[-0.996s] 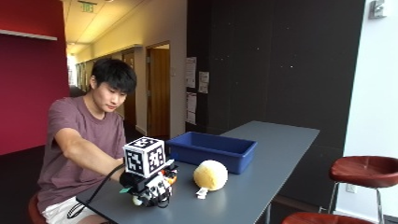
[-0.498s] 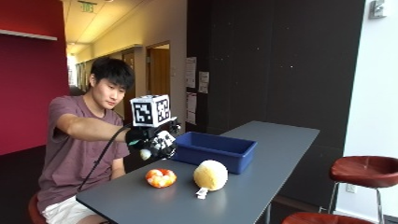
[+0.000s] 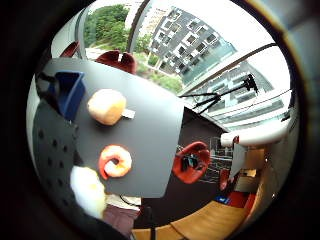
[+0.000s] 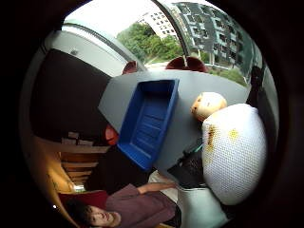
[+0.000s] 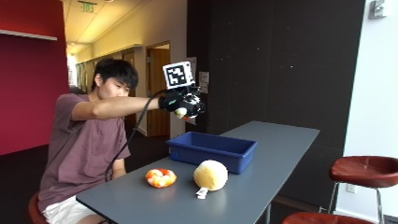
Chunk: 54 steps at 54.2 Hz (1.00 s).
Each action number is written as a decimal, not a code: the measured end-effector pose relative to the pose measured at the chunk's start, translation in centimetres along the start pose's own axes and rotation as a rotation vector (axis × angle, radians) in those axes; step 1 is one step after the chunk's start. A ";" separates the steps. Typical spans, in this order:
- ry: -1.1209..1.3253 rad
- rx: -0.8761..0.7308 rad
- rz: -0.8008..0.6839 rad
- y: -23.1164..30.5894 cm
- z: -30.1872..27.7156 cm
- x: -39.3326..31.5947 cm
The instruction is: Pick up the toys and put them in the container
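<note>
White toy (image 5: 181, 112) in gloved right hand (image 5: 181, 103) above blue container (image 5: 211, 150).

Above the blue container (image 5: 211, 150) the air stood open; the yellow plush (image 5: 210, 175) and orange toy (image 5: 161, 178) lay just beside its near wall.

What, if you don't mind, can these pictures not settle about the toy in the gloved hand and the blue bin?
- Held toy: only a white mesh surface shows in the thumb side view; tiny in the outside view, mostly behind the gloved right hand.
- Blue container: floor hidden by its near wall in the outside view; part-hidden by the glove in the little finger side view.
</note>
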<state>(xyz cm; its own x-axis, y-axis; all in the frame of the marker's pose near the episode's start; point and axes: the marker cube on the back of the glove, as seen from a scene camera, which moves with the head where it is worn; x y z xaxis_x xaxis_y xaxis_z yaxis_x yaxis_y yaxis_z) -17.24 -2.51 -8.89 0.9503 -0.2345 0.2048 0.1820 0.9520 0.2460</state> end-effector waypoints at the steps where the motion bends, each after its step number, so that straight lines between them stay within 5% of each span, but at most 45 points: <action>1: -0.001 0.001 -0.006 -0.3 0.0 -0.9; 11: 0.086 -0.010 -0.349 -2.9 2.1 -9.6; 16: 0.097 -0.049 -0.198 -4.1 3.9 -14.0; 31: 0.060 -0.374 -0.371 -4.3 9.7 -23.2; 37: 0.051 -0.452 -0.326 -4.4 10.3 -23.6; 42: 0.205 -0.403 -0.111 -5.4 10.0 -21.0; 47: 0.083 -0.428 -0.332 -4.3 8.0 -19.7; 54: 0.096 -0.417 -0.290 -3.8 6.0 -16.1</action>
<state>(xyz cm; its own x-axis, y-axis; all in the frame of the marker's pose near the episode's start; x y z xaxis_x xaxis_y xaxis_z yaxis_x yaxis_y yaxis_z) -34.75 -3.52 -7.44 0.8612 -0.5000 0.0917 0.5080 0.8525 -0.1228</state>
